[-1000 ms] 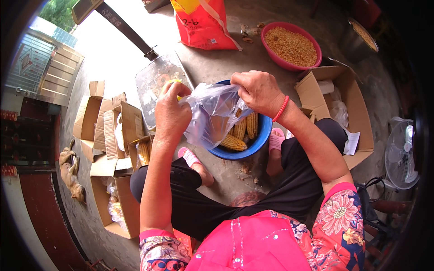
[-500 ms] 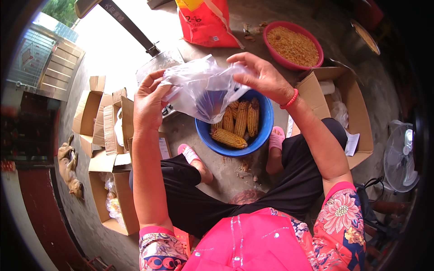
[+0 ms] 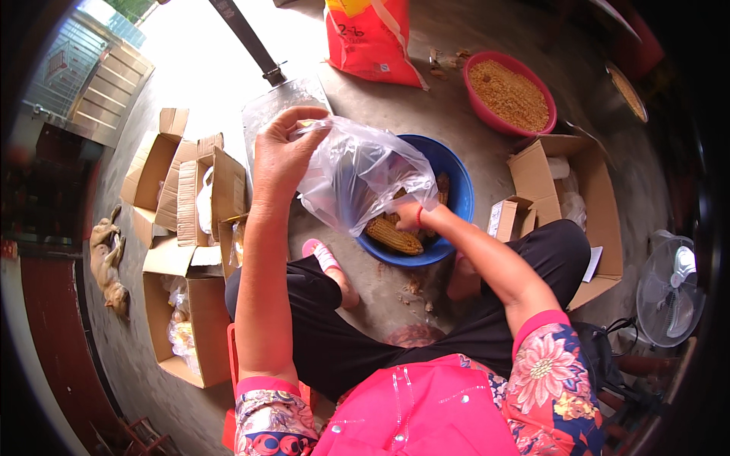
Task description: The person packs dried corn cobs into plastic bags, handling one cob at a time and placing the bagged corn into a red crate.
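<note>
Since a moment ago the right hand [image 3: 411,216] has let go of the thin clear plastic bag [image 3: 357,182] and dropped into the round blue plastic basin [image 3: 456,190], fingers hidden, so whether it grips a yellow corn cob [image 3: 394,234] I cannot tell; the left hand [image 3: 283,156] stays pinched on the bag's rim above the basin. Best to hold that mouth wide and low; the red bowl of kernels [image 3: 508,95] and open cardboard boxes [image 3: 190,197] sit around.

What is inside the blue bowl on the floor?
The blue bowl holds yellow corn cobs. The right hand reaches in among them. The clear plastic bag, held up by the left hand, covers much of the bowl, so the rest is hidden.
</note>
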The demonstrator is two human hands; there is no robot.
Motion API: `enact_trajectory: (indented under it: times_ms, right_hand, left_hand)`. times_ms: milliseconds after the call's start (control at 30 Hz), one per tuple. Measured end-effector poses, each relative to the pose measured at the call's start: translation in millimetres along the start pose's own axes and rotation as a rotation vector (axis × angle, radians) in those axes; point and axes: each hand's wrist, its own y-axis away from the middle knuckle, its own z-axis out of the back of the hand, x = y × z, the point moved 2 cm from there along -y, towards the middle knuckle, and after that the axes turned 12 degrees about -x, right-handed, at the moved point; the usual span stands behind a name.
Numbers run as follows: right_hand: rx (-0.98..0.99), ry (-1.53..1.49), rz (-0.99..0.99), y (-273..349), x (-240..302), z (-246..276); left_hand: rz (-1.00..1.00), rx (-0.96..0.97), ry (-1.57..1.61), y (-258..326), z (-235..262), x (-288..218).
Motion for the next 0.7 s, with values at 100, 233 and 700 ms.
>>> enact_trajectory:
  times_ms: [100, 233, 700]
  right_hand:
    - [-0.031, 0.081, -0.093, -11, -20, -57]
    - [-0.15, 0.096, -0.153, -18, -38, -104]
    - [-0.007, -0.258, -0.447, 58, -9, 79]
  left_hand:
    - [-0.019, 0.016, -0.04, 2, -8, -3]
    - [-0.041, 0.003, -0.089, -3, -2, 9]
    - [-0.299, -0.182, -0.449, -2, -5, 8]
